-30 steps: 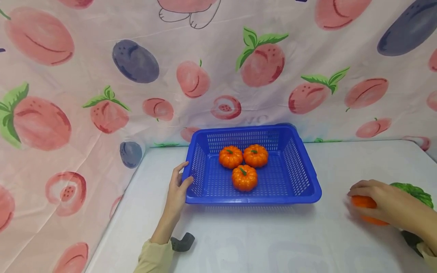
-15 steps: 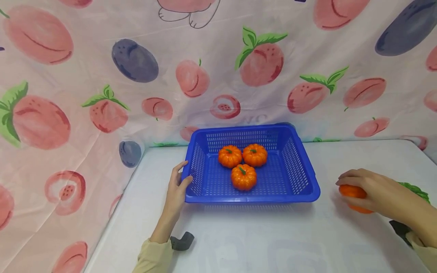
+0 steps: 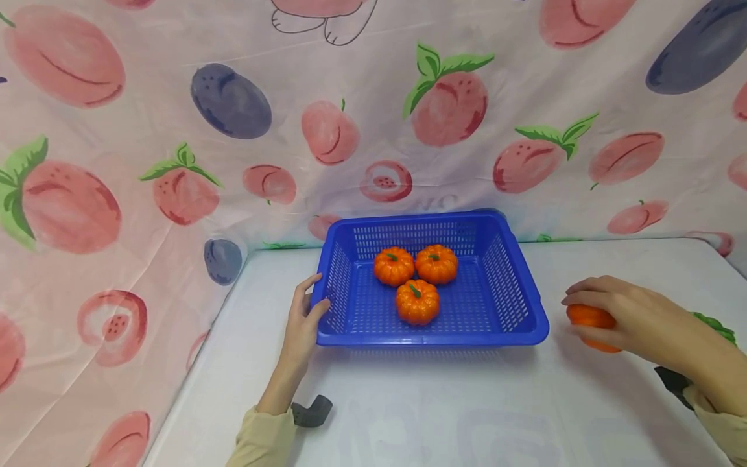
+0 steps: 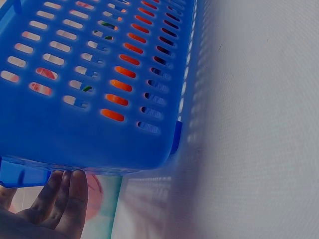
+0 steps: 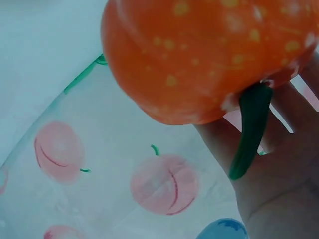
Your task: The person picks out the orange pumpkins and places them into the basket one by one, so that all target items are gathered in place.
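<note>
My left hand (image 3: 301, 324) grips the left rim of a blue plastic basket (image 3: 426, 340), thumb inside and fingers outside. In the left wrist view its fingers (image 4: 75, 204) touch the basket's side. Three shiny orange toy pumpkins, among them a front pumpkin (image 3: 417, 303), sit together in the basket. To the right of the basket my right hand (image 3: 636, 318) holds another orange pumpkin (image 3: 591, 316), its fingers and thumb curled round it. The right wrist view shows this pumpkin (image 5: 199, 55) close up, its green stem pointing towards the palm.
A green, leafy-looking thing (image 3: 714, 326) is partly hidden behind the right forearm. Wrist-camera straps show dark at both cuffs. The white tabletop (image 3: 443, 408) meets a fruit-patterned cloth (image 3: 262, 155) behind the basket and along the left.
My right hand has moved left, towards the basket, and slightly farther from me, carrying the pumpkin. My left hand and the basket stay in place.
</note>
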A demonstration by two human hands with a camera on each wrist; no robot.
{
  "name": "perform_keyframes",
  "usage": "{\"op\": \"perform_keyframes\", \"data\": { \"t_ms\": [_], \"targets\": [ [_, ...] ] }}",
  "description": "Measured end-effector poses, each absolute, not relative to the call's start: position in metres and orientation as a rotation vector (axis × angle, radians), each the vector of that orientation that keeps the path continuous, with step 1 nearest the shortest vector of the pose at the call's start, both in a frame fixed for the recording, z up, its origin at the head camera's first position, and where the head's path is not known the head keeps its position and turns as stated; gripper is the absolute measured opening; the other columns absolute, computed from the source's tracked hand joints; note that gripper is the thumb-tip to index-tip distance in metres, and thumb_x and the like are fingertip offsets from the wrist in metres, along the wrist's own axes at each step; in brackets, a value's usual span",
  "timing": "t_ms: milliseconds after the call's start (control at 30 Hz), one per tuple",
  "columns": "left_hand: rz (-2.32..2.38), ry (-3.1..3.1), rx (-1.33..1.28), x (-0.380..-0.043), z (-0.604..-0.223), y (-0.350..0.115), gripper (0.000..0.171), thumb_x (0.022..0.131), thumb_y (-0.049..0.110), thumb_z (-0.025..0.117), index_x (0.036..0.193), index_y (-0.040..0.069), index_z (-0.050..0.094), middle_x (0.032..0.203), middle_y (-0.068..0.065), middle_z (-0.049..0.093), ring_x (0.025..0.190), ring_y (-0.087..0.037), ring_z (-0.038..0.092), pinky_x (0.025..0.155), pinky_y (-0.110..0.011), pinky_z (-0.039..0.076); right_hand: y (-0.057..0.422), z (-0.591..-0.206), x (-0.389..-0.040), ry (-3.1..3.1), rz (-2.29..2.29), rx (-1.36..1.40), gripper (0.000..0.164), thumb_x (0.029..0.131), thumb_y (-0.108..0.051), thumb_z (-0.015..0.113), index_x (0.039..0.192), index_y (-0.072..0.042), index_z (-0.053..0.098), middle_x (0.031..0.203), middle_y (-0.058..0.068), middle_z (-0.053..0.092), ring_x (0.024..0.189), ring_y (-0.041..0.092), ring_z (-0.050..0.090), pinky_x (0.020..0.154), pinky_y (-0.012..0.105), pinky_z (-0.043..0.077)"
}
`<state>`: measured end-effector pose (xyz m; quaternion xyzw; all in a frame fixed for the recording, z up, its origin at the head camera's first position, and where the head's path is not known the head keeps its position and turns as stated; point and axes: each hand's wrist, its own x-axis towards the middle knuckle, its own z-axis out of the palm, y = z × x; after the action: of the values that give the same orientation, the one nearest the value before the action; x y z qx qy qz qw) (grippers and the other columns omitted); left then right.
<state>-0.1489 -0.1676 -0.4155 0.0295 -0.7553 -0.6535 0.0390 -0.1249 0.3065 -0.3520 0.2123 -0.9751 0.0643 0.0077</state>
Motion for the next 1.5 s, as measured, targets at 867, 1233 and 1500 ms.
{"op": "perform_keyframes", "data": {
  "t_ms": [867, 1233, 1500],
  "targets": [
    [-2.002, -2.318, 0.088, -0.148, -0.414, -0.167, 0.050, 0.101, 0.010, 0.047, 0.150, 0.020, 0.037, 0.132, -0.023, 0.052, 0.118, -0.035, 0.053, 0.099, -0.046, 0.041, 0.280, -0.329, -0.124, -2.847, 0.200, 0.754, 0.036, 0.076, -0.035, 0.085, 0.106, -0.018, 0.076, 0.115, 0.003, 0.068, 0.106, 0.027, 0.062, 0.081, 0.051, 0.055],
    [-2.007, -2.307, 0.095, -0.148, -0.416, -0.167, 0.050, 0.101, 0.010, 0.048, 0.149, 0.020, 0.038, 0.130, -0.023, 0.053, 0.115, -0.034, 0.055, 0.095, -0.042, 0.044, 0.266, -0.323, -0.129, -2.656, 0.238, 0.891, 0.036, 0.075, -0.033, 0.085, 0.105, -0.015, 0.074, 0.110, 0.003, 0.068, 0.103, 0.024, 0.063, 0.078, 0.049, 0.055],
    [-1.998, -2.309, 0.090, -0.148, -0.415, -0.167, 0.050, 0.101, 0.009, 0.048, 0.149, 0.019, 0.038, 0.129, -0.023, 0.054, 0.114, -0.035, 0.055, 0.095, -0.043, 0.044, 0.257, -0.320, -0.135, -2.624, 0.227, 0.968, 0.035, 0.073, -0.029, 0.087, 0.103, -0.016, 0.075, 0.111, 0.003, 0.069, 0.104, 0.024, 0.064, 0.079, 0.046, 0.056]
  ]
}}
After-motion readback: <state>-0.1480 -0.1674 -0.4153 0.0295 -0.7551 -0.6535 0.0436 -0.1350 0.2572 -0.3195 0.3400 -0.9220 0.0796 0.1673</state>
